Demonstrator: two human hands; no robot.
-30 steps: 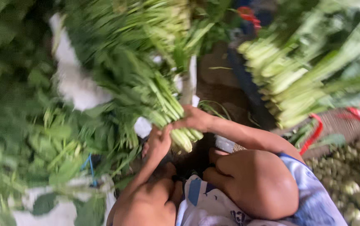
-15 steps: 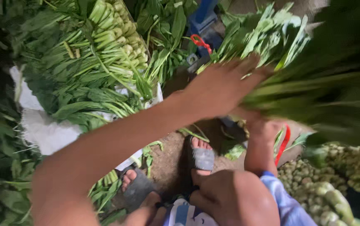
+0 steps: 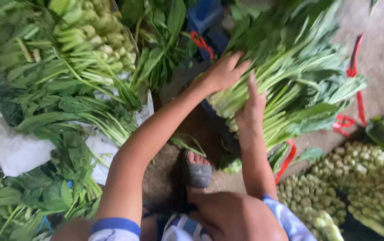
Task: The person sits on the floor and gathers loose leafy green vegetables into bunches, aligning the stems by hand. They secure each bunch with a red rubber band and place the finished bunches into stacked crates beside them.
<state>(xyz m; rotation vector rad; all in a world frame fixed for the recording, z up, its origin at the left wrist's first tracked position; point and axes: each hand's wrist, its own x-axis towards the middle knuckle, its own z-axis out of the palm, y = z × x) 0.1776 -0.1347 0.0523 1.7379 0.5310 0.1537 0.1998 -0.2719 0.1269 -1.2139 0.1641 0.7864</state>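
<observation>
Your right hand [image 3: 251, 111] has come down beside your left hand [image 3: 224, 73]; both press flat, fingers spread, on the bundle of greens [image 3: 299, 85]

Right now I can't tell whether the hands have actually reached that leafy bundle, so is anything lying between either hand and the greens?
Nothing visible does. The left hand lies flat on the stem end of the bundle of greens, and the right hand presses against its pale stalks. Both touch it directly, with no leaf, red band or sack between.
</observation>
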